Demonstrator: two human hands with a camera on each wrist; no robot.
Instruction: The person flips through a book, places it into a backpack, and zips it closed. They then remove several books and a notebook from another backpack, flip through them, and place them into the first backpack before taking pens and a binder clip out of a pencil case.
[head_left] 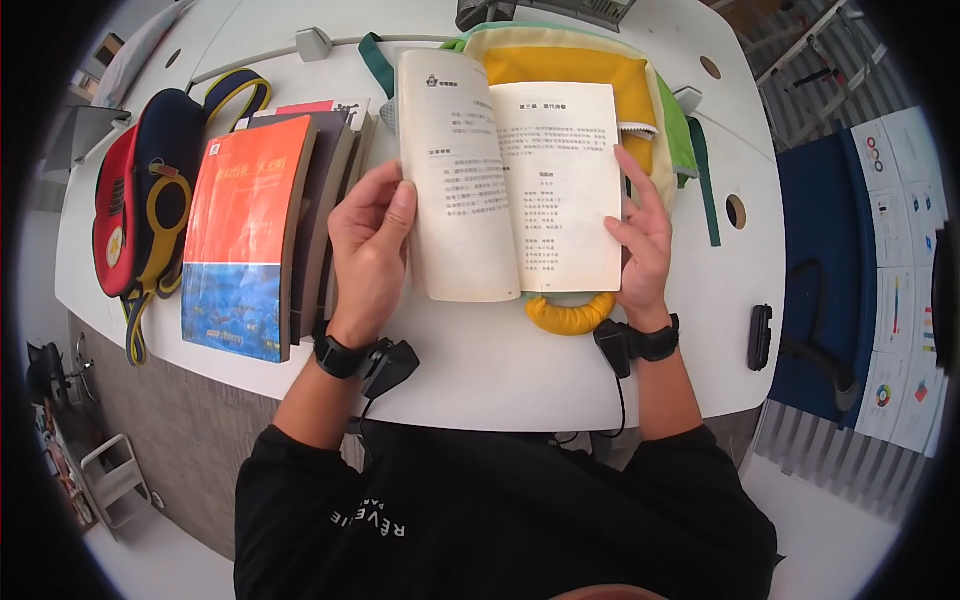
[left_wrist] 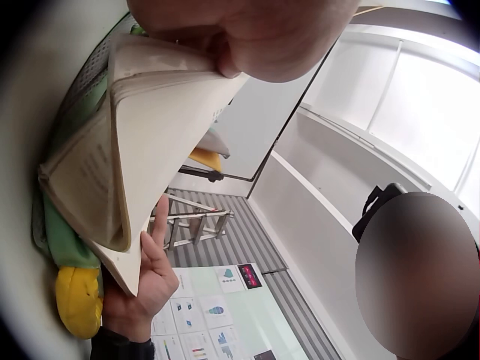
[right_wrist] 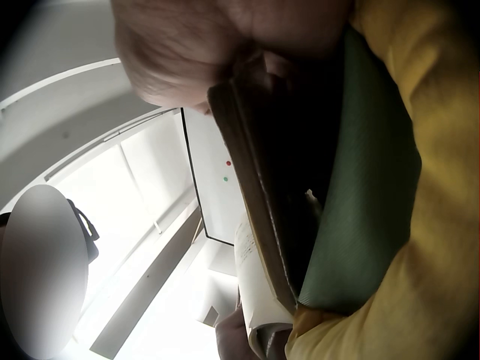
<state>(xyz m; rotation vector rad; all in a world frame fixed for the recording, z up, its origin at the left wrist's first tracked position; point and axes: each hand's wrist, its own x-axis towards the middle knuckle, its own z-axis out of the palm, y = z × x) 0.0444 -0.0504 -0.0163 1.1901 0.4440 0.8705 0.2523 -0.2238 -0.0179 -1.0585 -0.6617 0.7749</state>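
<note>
On the white table, toward its far edge, lies a backpack; over its near part is the open book. My left hand grips one margin, my right hand pinches the other. If my left thumb loosens, I think the bent pages could spring over. The backpack looks like soft cloth, its handle padded and round; the pages look thin, yellowish.

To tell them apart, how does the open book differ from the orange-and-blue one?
The open book is held by the left hand and right hand; the orange-and-blue book lies closed on other books. The open book shows pale pages; the orange-and-blue book, its cover. Both bear print.
</note>
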